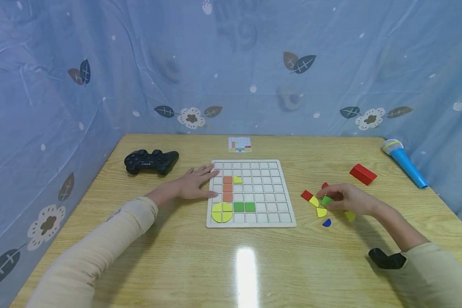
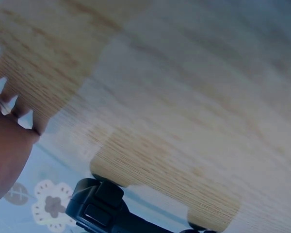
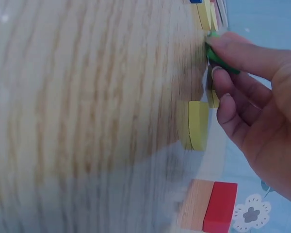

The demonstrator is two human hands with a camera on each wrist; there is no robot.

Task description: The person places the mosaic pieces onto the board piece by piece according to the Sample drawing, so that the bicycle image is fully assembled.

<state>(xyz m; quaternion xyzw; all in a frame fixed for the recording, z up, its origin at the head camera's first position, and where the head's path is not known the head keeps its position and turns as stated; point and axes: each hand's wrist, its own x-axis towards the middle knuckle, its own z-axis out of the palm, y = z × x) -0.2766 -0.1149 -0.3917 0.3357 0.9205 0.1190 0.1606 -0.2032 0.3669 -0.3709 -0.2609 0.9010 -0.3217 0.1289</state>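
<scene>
A white grid board (image 1: 250,224) lies mid-table, and my left hand (image 1: 195,183) rests at its left edge with the fingers spread. On the board are yellow quarter pieces (image 1: 222,212) forming a circle, a column of orange squares (image 1: 227,188), two green squares (image 1: 244,207) and one more yellow quarter (image 1: 237,179). Right of the board, my right hand (image 1: 348,199) pinches a green block (image 1: 327,200) between thumb and finger. Around it lie a red block (image 1: 307,195), a yellow quarter block (image 1: 321,212) and a blue half-round block (image 1: 327,223).
A small pattern card (image 1: 240,145) lies behind the board. A black game controller (image 1: 151,162) sits at the back left. To the right are a red prism block (image 1: 363,174) and a blue toy microphone (image 1: 405,163). A blue curtain (image 1: 250,68) hangs behind the table.
</scene>
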